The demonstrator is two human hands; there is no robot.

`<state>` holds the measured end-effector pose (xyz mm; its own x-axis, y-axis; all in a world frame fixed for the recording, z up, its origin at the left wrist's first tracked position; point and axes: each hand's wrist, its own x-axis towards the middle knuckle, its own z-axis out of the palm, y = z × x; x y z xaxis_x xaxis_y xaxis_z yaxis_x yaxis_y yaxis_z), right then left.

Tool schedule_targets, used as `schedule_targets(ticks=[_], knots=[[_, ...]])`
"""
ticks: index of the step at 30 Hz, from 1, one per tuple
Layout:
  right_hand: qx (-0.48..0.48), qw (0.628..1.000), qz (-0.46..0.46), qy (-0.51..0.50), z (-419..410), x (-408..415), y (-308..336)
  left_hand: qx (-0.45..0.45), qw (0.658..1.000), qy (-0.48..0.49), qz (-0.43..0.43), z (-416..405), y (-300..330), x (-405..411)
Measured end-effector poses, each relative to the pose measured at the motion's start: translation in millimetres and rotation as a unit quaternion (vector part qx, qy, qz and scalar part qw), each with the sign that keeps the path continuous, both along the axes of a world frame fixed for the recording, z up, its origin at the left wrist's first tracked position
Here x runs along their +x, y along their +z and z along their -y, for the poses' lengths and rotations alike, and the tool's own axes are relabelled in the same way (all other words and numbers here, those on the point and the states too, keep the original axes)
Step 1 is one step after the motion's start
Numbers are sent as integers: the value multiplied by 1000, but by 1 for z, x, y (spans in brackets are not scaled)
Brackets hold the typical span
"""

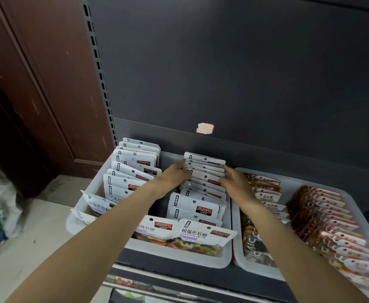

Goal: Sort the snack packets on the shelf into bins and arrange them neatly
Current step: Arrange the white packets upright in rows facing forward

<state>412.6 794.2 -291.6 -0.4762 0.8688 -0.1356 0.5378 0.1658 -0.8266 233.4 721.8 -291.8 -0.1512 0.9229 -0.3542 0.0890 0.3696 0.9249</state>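
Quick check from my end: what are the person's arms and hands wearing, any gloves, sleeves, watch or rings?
Nothing that shows. Both forearms are bare from the bottom edge of the picture up to the wrists, with no sleeve in view. The left hand and right hand have no gloves, and no watch, bracelet or ring is visible. The fingertips are partly hidden behind the packets.

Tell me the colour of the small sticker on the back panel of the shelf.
The sticker is pale cream with a red border, seen in the head view.

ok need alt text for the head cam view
Both hands, left hand and right hand, squeeze a row of white packets from either side in a white bin; a second bin holds orange packets.
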Motion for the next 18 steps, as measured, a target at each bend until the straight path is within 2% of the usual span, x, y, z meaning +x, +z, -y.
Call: schedule_targets(ticks=[3,8,9,10,11,13,14,18], knots=[[1,999,-11,-39,4,1,-3,-10,1000,-28,6,1,1,4],[91,992,16,-89,4,2,-2,17,996,36,82,-5,8,6],[109,990,22,-86,3,2,-2,25,996,38,75,-4,9,7],[121,989,29,-81,2,2,-1,33,998,39,34,-5,8,6],[130,988,39,-71,1,2,0,36,997,37,-50,-5,8,6],[148,986,61,-49,-2,1,4,36,968,49,-242,-4,8,6],[154,985,65,-42,-2,1,6,36,956,49,-288,-3,8,5],[196,977,63,-53,10,1,3,54,951,9,-304,6,11,1]])
